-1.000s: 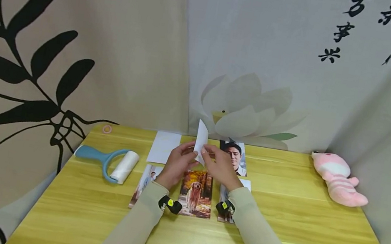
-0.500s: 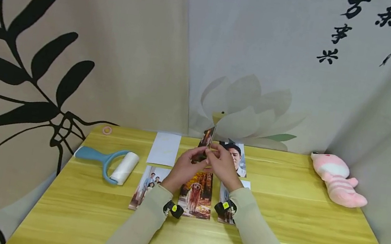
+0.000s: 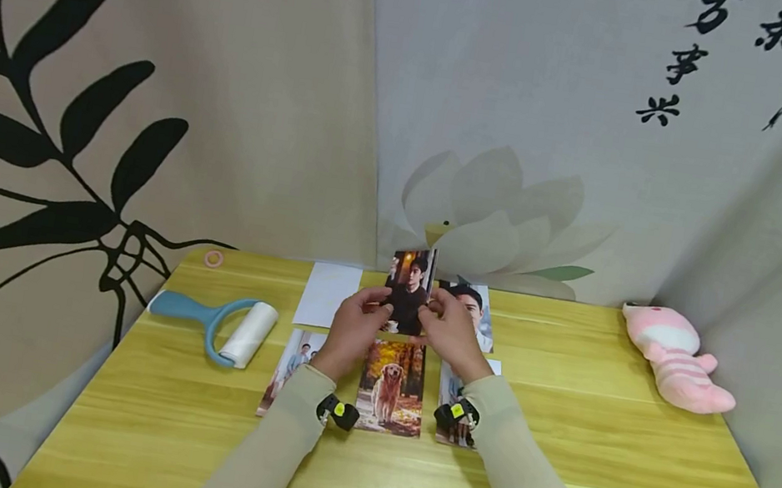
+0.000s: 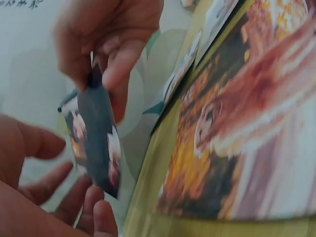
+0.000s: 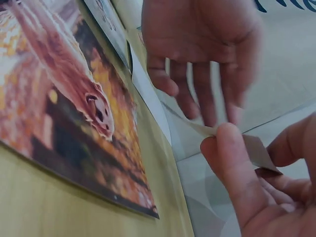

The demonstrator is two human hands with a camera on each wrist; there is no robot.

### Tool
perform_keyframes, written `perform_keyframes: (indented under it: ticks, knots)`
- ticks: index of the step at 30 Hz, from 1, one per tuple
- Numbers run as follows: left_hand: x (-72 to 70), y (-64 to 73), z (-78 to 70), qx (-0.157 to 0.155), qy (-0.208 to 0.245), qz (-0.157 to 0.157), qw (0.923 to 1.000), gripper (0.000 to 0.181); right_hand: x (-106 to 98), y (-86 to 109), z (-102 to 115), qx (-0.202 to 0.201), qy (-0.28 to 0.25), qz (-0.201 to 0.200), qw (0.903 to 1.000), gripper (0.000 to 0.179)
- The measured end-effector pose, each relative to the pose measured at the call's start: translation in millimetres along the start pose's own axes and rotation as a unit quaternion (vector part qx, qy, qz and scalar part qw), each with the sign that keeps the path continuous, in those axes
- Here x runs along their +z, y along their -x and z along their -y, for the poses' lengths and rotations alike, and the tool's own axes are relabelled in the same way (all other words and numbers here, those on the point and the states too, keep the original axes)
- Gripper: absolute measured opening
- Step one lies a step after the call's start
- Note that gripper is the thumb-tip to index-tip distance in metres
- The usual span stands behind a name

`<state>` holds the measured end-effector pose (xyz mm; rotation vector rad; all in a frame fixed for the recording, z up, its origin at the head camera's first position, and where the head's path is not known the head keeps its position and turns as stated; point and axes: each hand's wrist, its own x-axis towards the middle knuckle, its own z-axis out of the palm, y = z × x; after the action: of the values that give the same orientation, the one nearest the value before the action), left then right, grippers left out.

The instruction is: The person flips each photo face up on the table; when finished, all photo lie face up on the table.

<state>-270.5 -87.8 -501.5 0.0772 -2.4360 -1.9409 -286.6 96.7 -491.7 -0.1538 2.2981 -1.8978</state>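
Note:
A photo of a person in dark clothes (image 3: 409, 289) is held upright above the back of the table, picture side toward me. My right hand (image 3: 456, 338) pinches it by one edge between thumb and fingers; the right wrist view shows this grip on the photo (image 5: 256, 153). At the opposite edge is my left hand (image 3: 351, 327), its fingers (image 4: 49, 185) loosely extended beside the photo, and whether they touch it is unclear. Directly below lies a dog photo (image 3: 391, 387) on the table.
Around the dog photo lie a white sheet (image 3: 327, 296), a portrait photo (image 3: 474, 311), a family photo (image 3: 287, 372) and a partly covered photo (image 3: 449, 386). A blue-handled lint roller (image 3: 248, 334) and pink ring (image 3: 214, 258) are left; a pink plush toy (image 3: 681, 359) is right.
The held photo has turned from its white back, through edge-on, to its picture side facing me. Both hands have stayed above the back of the table.

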Motion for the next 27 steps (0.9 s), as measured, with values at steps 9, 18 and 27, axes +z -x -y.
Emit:
perform_keyframes:
  ticks: [9, 18, 27]
  knots:
    - [-14.5, -11.4, 13.8, -0.029, 0.010, -0.031, 0.9991, 0.040, -1, 1.0, 2, -0.018, -0.003, -0.005, 0.9998, 0.041]
    - [-16.9, -16.9, 16.7, -0.069, 0.122, 0.018, 0.9900, 0.031, 0, 2.4, 1, -0.013, -0.008, -0.010, 0.9998, 0.042]
    - [-15.2, -16.8, 14.2, -0.081, 0.101, 0.000, 0.9916, 0.031, -4, -2.3, -7, 0.002, 0.042, -0.063, 0.9971, 0.062]
